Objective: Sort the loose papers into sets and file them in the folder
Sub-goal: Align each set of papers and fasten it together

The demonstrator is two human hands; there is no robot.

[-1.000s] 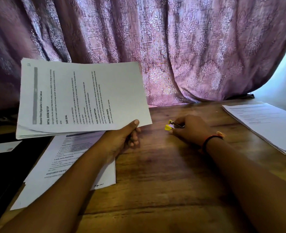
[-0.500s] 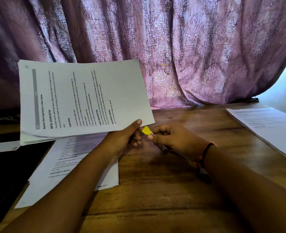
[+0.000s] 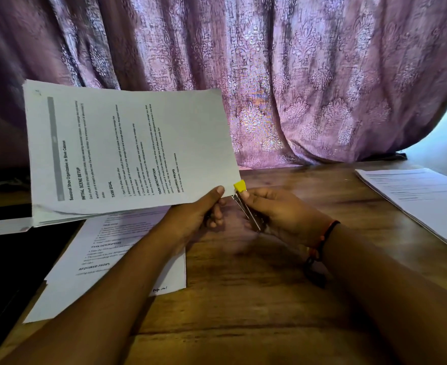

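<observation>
Head view: the left hand [image 3: 198, 214] holds a stack of papers [image 3: 127, 154] by its corner, thumb flat on the top sheet and fingers curled underneath; the paper hides most of those fingers. The stack is lifted off the wooden table [image 3: 243, 299] and spreads up and left from that hand; its print runs sideways, the headings "INITIAL SCENE SETUP" and "TASK GOAL" can be read, and the small lines are too blurred.

Just right of it, the right hand [image 3: 277, 212] pinches the metal handles of a yellow binder clip [image 3: 240, 186]; the handles run back into the curled fingers and are partly hidden there. The yellow body sits right at the stack's corner, beside the left thumb; whether its mouth is over the sheets cannot be told. A dark bracelet [image 3: 325, 238] circles the right wrist.

Under the left forearm a second set of papers [image 3: 106, 272] lies flat; its far part is hidden by the raised stack, and its left side reaches the table's edge. Left of that, a dark surface [image 3: 6, 259] is too dim to identify.

Well right of the right hand a third stack [image 3: 422, 201] lies flat, cut off by the frame; bare wood lies between it and the hand, and nearer the person. A purple curtain [image 3: 296, 75] hangs beyond both hands at the table's far edge.
</observation>
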